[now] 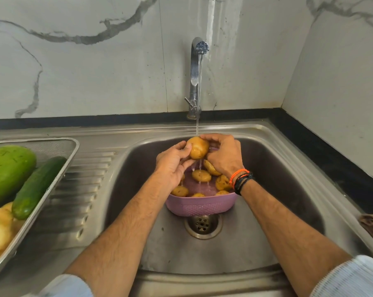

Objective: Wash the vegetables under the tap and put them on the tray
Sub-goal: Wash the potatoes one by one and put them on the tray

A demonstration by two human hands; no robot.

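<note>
Both hands grip one potato [198,150] under the running tap [196,78]

Left hand [172,162] and right hand [223,156] curl round it, its long axis tilted; below, a pink basket [200,205] of potatoes in the steel sink [277,189]; mesh tray [59,168] on the left surface holds a cucumber [36,186]

Both forearms are bare and hairy, with pale blue sleeves pushed up near the elbows; the right sleeve [352,277] shows a fine ribbed texture, the left sleeve [67,286] is blurred. The right wrist carries a stack of thin bands [241,180] (one bright orange, the others dark cords). The left hand [172,163] and right hand [224,155] wear no rings that can be made out.
</note>
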